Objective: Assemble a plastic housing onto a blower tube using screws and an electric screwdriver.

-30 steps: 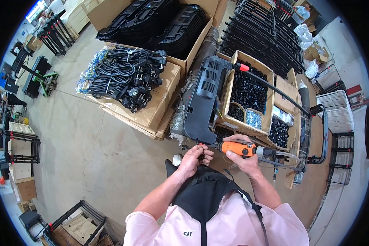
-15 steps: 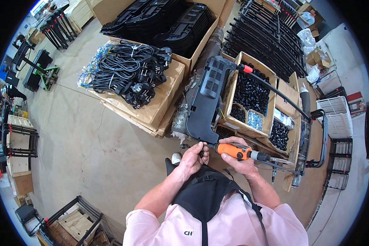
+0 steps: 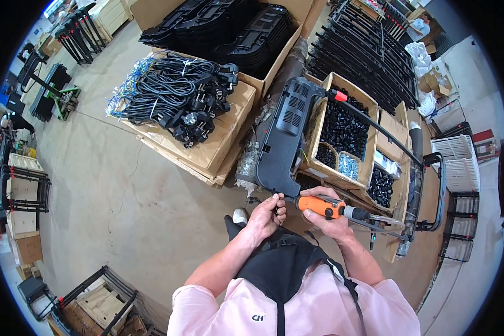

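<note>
My right hand is wrapped round an orange power screwdriver, held level with its front end toward the left. A clear hose runs from its back end. My left hand is closed, thumb and fingers pressed together close to the tool's front end. Something small and dark shows between its fingers, too small to name. Just beyond both hands lies a black plastic cover with vent slots, its lower end close to my left fingertips. A black tube frame with a red clip extends to the right from the cover.
Wooden bins of black plastic parts and silvery screws stand right of the cover. Bundled power cables lie on a cardboard box at the left. Behind are a large carton of black mouldings and stacked black frames.
The view has shifted slightly. Both hands and the screwdriver stay in nearly the same place, with the left fingers moved a little.
</note>
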Demonstrator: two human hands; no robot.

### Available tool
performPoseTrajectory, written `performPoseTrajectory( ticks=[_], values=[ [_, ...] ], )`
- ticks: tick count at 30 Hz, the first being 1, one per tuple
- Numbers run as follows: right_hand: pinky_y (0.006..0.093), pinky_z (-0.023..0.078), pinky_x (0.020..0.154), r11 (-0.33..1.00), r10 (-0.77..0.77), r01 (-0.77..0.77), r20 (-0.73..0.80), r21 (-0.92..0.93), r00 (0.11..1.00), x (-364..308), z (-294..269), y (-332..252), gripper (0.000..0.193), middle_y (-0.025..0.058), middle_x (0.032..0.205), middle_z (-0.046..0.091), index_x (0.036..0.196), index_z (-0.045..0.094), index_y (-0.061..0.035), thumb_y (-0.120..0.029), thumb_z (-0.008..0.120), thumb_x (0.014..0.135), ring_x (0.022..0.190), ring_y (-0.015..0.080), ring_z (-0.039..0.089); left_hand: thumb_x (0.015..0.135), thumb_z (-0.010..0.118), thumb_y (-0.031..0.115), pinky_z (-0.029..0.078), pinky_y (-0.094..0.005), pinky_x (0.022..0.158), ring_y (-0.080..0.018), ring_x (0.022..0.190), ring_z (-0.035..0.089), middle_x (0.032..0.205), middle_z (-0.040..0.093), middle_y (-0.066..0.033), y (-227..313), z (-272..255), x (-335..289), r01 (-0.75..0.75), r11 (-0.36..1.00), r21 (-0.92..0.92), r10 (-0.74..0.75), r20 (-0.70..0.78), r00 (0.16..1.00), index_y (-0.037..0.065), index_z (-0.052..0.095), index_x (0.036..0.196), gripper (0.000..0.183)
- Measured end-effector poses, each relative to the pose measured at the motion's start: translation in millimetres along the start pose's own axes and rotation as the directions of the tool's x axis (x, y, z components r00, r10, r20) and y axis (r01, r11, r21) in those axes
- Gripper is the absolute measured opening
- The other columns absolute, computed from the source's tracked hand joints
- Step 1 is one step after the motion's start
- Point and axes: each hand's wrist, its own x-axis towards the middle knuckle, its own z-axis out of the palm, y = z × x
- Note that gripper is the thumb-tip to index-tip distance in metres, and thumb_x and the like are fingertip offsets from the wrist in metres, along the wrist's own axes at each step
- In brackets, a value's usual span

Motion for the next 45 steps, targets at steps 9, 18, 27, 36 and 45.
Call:
performPoseTrajectory(
  ticks=[9,18,27,36,45],
  values=[
    [0.0399,0.053,0.107,1.0,-0.003,0.003,-0.044,0.004,0.999,5,12,3,0.046,0.0133,0.127,0.071,0.129,0.061,-0.0045,-0.002,0.079,0.087,0.12,0.0241,0.068,0.114,0.05,0.03,0.045,-0.0277,0.067,-0.0129,0.075,0.05,0.089,0.057,0.0012,-1,17,-6,-0.016,1.0,-0.026,0.015,-0.035,0.999,0.007,0.06,0.126,0.028],
    [0.0348,0.056,0.099,0.976,0.111,-0.111,-0.007,-0.187,0.994,22,31,-5,0.044,0.0129,0.127,0.07,0.131,0.062,-0.0043,-0.005,0.079,0.09,0.112,0.0197,0.069,0.115,0.046,0.032,0.054,-0.0267,0.071,-0.0136,0.081,0.066,0.101,0.071,-0.0031,-2,6,-12,0.01,0.956,0.294,0.01,-0.068,0.998,0.006,0.064,0.123,0.033],
    [0.0351,0.058,0.095,0.932,0.035,0.007,0.108,-0.363,0.994,41,42,-3,0.035,0.0132,0.122,0.075,0.12,0.067,-0.004,-0.009,0.08,0.088,0.108,0.0216,0.073,0.112,0.057,0.024,0.051,-0.0241,0.066,-0.0084,0.077,0.063,0.089,0.068,0.0014,2,-23,-14,-0.059,0.887,0.458,0.033,0.065,0.997,0.008,0.069,0.117,0.021],
    [0.0377,0.057,0.099,0.925,0.023,0.025,0.123,-0.378,0.992,44,46,2,0.035,0.0138,0.124,0.074,0.118,0.067,-0.0048,-0.009,0.081,0.087,0.111,0.0246,0.073,0.109,0.062,0.02,0.052,-0.0243,0.064,-0.01,0.075,0.064,0.091,0.067,-0.0007,16,-24,-26,-0.128,0.809,0.574,0.173,-0.024,0.985,0.006,0.063,0.115,0.016],
    [0.0367,0.055,0.103,0.947,0.107,-0.08,0.072,-0.31,0.992,47,44,-1,0.043,0.0125,0.126,0.072,0.126,0.063,-0.0022,-0.005,0.081,0.087,0.116,0.0208,0.069,0.11,0.061,0.022,0.056,-0.0281,0.069,-0.0124,0.076,0.063,0.093,0.069,-0.0041,34,-14,-27,-0.082,0.882,0.464,0.129,-0.072,0.989,0.003,0.064,0.115,0.02]
  ],
)
